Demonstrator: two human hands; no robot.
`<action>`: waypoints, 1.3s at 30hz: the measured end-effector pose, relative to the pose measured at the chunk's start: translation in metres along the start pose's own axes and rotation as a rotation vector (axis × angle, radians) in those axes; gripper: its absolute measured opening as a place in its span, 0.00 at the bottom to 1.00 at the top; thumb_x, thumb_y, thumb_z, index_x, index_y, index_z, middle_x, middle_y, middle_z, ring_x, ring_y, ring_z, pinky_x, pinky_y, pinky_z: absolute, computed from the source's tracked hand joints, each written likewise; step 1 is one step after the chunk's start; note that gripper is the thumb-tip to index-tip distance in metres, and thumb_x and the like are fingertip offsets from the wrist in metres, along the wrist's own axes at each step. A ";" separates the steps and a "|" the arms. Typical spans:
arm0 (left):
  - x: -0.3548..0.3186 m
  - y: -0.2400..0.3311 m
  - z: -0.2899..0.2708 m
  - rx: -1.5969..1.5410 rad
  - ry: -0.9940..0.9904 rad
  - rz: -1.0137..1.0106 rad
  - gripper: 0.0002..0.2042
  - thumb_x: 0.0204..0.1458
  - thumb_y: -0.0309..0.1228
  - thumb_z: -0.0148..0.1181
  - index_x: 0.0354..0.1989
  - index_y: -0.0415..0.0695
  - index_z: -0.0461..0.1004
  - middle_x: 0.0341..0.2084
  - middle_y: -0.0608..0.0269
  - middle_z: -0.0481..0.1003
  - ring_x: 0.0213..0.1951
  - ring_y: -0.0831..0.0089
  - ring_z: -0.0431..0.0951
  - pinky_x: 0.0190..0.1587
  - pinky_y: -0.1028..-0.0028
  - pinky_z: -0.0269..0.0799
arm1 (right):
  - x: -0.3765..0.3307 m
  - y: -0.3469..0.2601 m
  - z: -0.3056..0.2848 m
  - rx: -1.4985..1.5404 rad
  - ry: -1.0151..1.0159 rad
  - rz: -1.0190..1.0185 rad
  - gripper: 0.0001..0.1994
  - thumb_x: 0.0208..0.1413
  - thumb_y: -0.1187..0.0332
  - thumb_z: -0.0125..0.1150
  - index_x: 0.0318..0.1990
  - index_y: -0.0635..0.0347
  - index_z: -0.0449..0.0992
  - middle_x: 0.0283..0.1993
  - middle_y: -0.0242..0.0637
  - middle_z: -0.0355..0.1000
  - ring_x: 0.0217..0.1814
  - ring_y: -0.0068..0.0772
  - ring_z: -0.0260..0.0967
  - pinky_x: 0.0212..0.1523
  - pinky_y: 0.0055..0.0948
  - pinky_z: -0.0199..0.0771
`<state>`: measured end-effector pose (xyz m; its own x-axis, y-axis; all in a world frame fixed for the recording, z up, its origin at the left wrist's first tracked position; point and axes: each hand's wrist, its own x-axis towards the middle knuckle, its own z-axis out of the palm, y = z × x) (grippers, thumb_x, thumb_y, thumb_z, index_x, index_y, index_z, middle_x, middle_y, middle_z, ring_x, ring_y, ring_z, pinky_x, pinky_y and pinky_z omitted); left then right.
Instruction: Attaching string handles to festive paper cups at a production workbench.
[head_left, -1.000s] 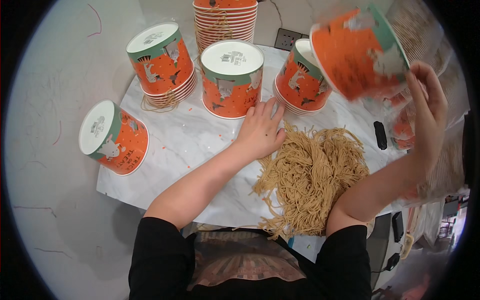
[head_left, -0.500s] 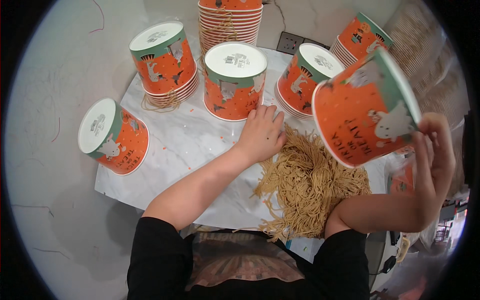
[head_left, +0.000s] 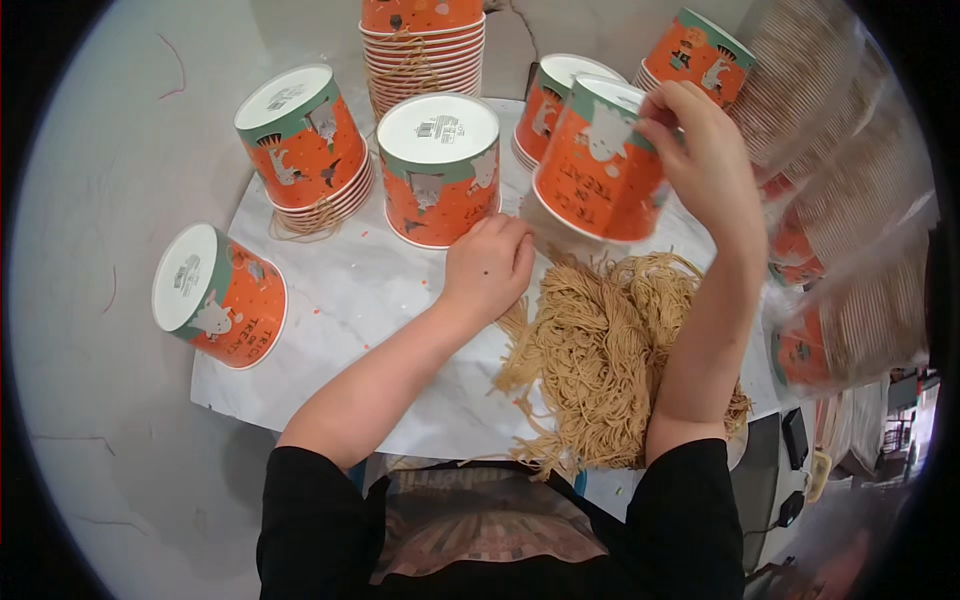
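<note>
Upside down in my right hand (head_left: 690,135) is an orange and green paper bucket (head_left: 603,165), pinched near its white base and raised at a slight tilt. Its open rim points down above the table, behind a heap of tan cords (head_left: 600,360). Curled fingers bring my left hand (head_left: 488,262) to the lower rim of another upturned paper bucket (head_left: 440,190) in the middle. Whatever those fingers hold is hidden. Some cord ends lie just beside the left wrist.
Upturned buckets stand at the left edge (head_left: 225,295), back left (head_left: 305,140) and back right (head_left: 550,105). A tall stack (head_left: 423,55) rises behind. Plastic-wrapped stacks (head_left: 850,240) line the right side. Orange specks dot the marble-patterned table (head_left: 390,405).
My right hand has carried its bucket left and away from me, over the table. The left hand's fingers have curled in more beside the middle bucket. The view has shifted slightly.
</note>
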<state>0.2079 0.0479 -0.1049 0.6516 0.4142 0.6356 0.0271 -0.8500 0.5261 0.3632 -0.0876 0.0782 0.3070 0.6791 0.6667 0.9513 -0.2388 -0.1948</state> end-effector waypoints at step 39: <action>0.020 0.080 -0.048 -0.970 -0.554 -0.537 0.08 0.66 0.36 0.54 0.42 0.44 0.72 0.34 0.69 0.76 0.40 0.74 0.79 0.48 0.71 0.74 | -0.006 -0.004 -0.017 0.288 -0.523 -0.010 0.13 0.56 0.64 0.66 0.42 0.65 0.77 0.29 0.40 0.76 0.31 0.33 0.73 0.34 0.31 0.72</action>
<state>0.1870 0.0044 -0.0231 0.9704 0.2414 0.0095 -0.0284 0.0749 0.9968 0.3569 -0.1025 0.0866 0.2009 0.9495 0.2408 0.9008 -0.0825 -0.4263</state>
